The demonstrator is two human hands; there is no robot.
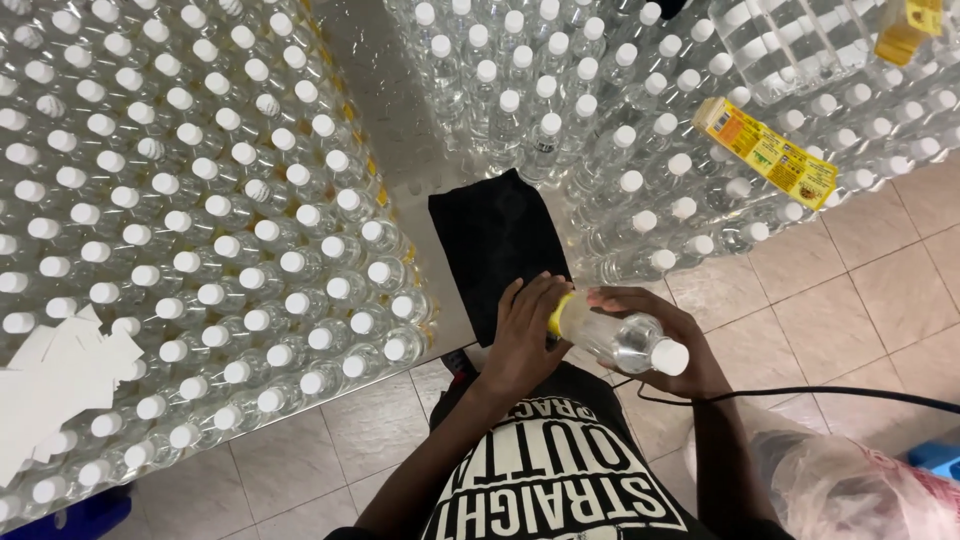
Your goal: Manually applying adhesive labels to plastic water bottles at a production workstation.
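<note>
While we looked down from head height, the far left held a stack of white paper slips [60,375] lying on top of a big block of clear bottles [200,220] with white caps, standing upright and packed cap to cap. Just right of that block, a black cloth [497,245] lay on the bare metal table [365,80], its lower edge hanging toward us.

Below the cloth, our left hand [522,340] was curled around the base end of one clear bottle [622,342], fingers over a yellow label strip there. That bottle lay almost on its side, tilted, white cap pointing right and toward us, held above our lap in front of the table edge. Our right hand [672,345] cupped it from underneath and behind, near the cap end, fingers wrapped on the body. Both hands were grasping it.

Past the hands, a black cable [800,393] ran across the tiled floor [860,300]. Upper right, a second mass of capped bottles [600,90] stood with a yellow printed label [766,152] resting on it. Bottom right corner showed a crumpled clear plastic bag [850,485].
</note>
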